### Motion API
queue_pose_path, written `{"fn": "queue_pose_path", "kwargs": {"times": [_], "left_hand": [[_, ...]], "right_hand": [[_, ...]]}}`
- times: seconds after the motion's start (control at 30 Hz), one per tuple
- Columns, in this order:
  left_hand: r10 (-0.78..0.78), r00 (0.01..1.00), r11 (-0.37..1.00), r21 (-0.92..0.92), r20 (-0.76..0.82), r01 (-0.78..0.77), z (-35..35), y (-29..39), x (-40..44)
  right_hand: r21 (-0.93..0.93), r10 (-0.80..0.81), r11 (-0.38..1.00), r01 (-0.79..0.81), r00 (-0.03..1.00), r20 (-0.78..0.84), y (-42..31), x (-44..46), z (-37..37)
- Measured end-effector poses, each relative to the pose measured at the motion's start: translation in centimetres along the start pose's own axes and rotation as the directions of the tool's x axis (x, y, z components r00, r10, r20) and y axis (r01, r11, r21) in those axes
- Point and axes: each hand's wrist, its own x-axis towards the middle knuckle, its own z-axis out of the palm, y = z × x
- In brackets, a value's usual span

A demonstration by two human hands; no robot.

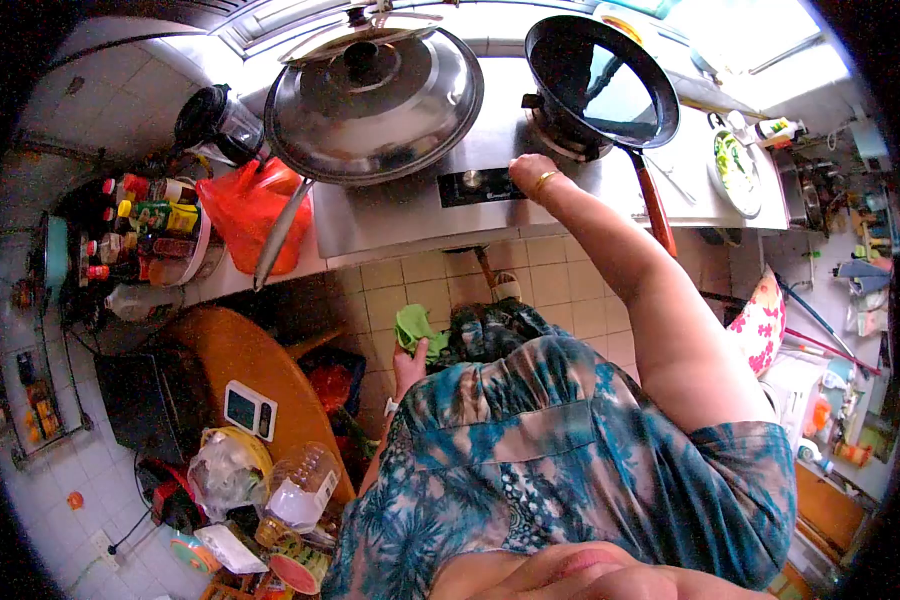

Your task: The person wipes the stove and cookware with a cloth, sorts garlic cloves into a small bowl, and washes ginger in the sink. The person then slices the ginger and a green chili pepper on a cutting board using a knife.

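Note:
My right hand (536, 176) is closed at the right end of the black control panel (490, 187) on the gas stove (390, 215). Its fingers cover the stove knob there, which is mostly hidden. A black frying pan (602, 82) with a reddish-brown handle rests on the burner just beyond that hand. Low by my left side, my left hand (410, 365) grips a crumpled green cloth (417, 328). On the left burner stands a large wok, covered by a steel lid (375, 115) with a dark knob; a long metal handle sticks out toward me.
A red plastic bag (260, 215) and several sauce bottles (150, 217) crowd the counter's left. Right of the stove is a plate of chopped greens (735, 172). A wooden table (245, 350) at left holds a white-framed device (250, 410) and a plastic jug (300, 485).

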Motion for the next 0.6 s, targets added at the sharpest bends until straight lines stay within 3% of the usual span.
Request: {"fn": "queue_pose_path", "kwargs": {"times": [0.1,0.2,0.3,0.4,0.6], "left_hand": [[0.067,0.997,0.996,-0.050,-0.039,-0.069,-0.2,-0.6,0.2],[0.237,0.969,0.969,-0.052,-0.067,-0.240,0.5,-1.9,1.1],[0.256,0.964,0.962,-0.074,-0.074,-0.262,0.1,-1.9,1.3],[0.053,0.997,0.999,-0.003,-0.061,-0.053,-0.6,0.4,0.3],[0.358,0.927,0.927,-0.076,-0.115,-0.368,-0.2,-2.4,1.7]], "right_hand": [[0.037,0.008,0.999,-0.007,1.000,-0.025,0.0,0.2,0.2],[0.014,0.044,0.999,-0.043,0.998,-0.046,0.7,0.5,0.6],[-0.018,0.010,1.000,-0.011,0.999,-0.033,0.5,0.9,0.8],[0.097,0.027,0.995,-0.017,0.994,-0.103,0.6,1.0,1.1],[0.030,0.027,0.999,-0.025,0.995,-0.099,0.2,0.5,0.6]]}}
